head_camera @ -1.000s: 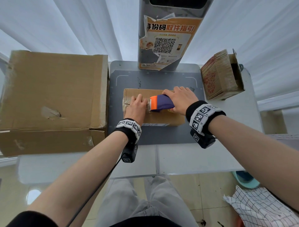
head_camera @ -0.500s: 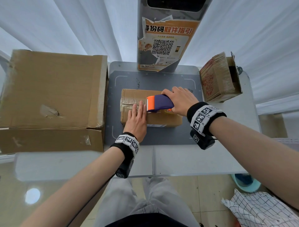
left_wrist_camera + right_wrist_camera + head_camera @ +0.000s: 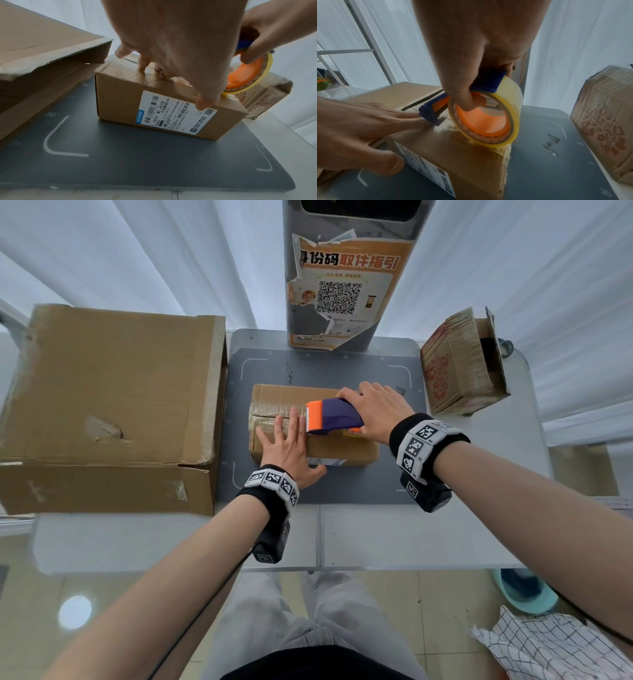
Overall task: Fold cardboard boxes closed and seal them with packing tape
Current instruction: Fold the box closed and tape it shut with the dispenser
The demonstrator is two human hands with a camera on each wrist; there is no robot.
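Note:
A small closed cardboard box (image 3: 274,400) (image 3: 123,97) (image 3: 471,159) with a white shipping label on its near side lies on the dark grey mat (image 3: 325,371). My left hand (image 3: 289,443) (image 3: 171,47) (image 3: 356,129) lies flat on its top, fingers straight and spread over the taped seam, thumb down the near side. My right hand (image 3: 375,412) (image 3: 471,56) grips a purple and orange tape dispenser (image 3: 330,416) (image 3: 484,115) with a clear tape roll (image 3: 247,75), resting on the box top just right of the left fingers. Its orange toothed edge points left.
A large open cardboard box (image 3: 106,392) stands left of the mat, close to the small box. A taped box with red print (image 3: 462,364) sits at the back right. A grey column with an orange QR poster (image 3: 342,278) rises behind the mat. The white table edge (image 3: 376,566) is near me.
My left hand has opened from a curled press to flat, spread fingers on the box top. The dispenser in my right hand stays on the box top near the left fingers.

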